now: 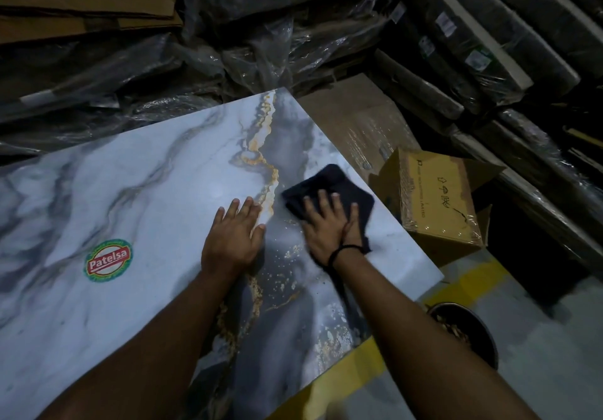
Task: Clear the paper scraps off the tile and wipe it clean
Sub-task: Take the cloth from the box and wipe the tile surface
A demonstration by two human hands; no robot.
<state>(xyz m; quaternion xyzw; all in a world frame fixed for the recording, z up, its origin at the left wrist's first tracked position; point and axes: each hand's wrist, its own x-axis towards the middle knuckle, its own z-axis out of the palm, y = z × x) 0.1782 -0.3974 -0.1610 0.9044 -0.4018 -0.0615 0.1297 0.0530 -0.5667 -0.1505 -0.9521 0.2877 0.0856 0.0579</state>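
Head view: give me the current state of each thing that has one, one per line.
Marble-patterned grey and white tile: lying flat, no paper scraps visible, round red and green sticker still on it.
Dark folded cloth: pressed flat on the tile.
Right hand: spread open on the cloth.
Left hand: flat on the tile, empty.
Brown cardboard box: flaps open.

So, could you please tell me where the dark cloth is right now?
In the head view, the dark cloth lies flat on the tile near its right edge, pressed under the right hand, beside the gold vein.
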